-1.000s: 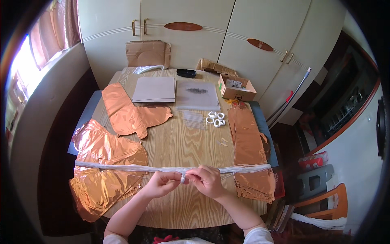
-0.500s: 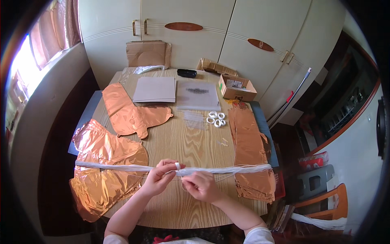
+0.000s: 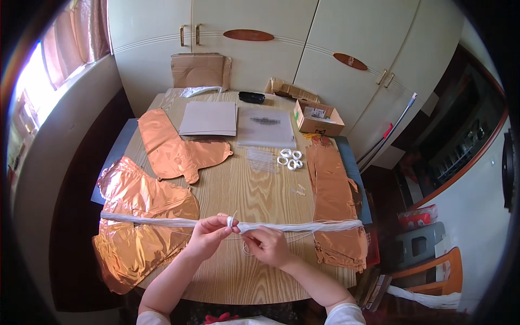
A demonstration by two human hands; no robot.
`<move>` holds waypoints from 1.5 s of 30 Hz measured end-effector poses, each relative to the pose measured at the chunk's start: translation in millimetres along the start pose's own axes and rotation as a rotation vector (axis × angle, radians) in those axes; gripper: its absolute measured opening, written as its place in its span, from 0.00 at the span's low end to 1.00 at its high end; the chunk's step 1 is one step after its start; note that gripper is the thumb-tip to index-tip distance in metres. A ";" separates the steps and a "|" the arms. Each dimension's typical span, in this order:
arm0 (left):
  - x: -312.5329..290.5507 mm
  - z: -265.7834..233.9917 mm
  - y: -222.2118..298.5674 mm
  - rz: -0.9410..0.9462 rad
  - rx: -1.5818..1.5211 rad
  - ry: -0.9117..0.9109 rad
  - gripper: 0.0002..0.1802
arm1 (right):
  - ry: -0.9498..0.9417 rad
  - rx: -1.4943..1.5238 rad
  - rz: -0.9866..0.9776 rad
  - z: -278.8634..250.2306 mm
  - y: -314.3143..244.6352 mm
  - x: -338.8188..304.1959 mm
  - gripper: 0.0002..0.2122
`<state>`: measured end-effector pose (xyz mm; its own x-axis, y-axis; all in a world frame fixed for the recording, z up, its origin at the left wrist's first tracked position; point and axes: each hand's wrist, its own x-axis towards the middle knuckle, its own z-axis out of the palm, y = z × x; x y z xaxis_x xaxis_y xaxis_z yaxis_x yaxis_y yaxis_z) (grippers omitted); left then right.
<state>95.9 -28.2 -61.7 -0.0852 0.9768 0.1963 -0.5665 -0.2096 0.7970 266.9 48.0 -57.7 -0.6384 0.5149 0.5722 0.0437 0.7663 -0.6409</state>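
Over copper foil [image 3: 141, 254] at left, the white string bundle [image 3: 303, 226] lies right across the table [image 3: 238, 184], probably for easy reach; the left hand [image 3: 207, 234] pinches, bracing a small coil [image 3: 230, 222] wound round its finger; the right hand [image 3: 270, 247] curls closed, apparently on string, controlling slack.

1. Left hand [image 3: 211, 236]: covers a stretch of the white strand bundle [image 3: 300, 226]; far side of the white coil [image 3: 230, 221] on its finger is hidden.
2. Right hand [image 3: 270, 247]: fingers curl under; fingertips concealed, grip undetermined.
3. Small pale pieces [image 3: 301, 187]: too small to identify.
4. Cardboard box [image 3: 315, 125]: contents partly screened by its walls.
5. White sleeves [image 3: 346, 314]: cut off by the lower edge.
6. Red item [image 3: 220, 318]: partial view at lower edge.
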 end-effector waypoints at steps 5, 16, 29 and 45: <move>-2.9 -2.3 -0.9 -0.069 0.087 -0.006 0.07 | 0.131 -0.007 -0.183 -12.4 -6.9 9.2 0.11; -3.2 1.7 -7.6 -0.016 0.430 -0.080 0.06 | -0.121 0.798 0.374 3.6 11.4 -7.0 0.13; -9.2 2.4 -11.6 -0.167 0.271 -0.184 0.05 | -0.415 0.985 0.513 -18.8 21.2 5.2 0.08; -4.5 8.0 -7.0 -0.276 -0.026 -0.166 0.09 | -0.453 0.877 0.547 -20.0 19.9 12.9 0.03</move>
<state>106.9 -31.5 -63.6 0.2081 0.9758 0.0665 -0.5704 0.0658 0.8187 274.9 77.6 -52.8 -0.9268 0.3750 -0.0192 -0.0386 -0.1460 -0.9885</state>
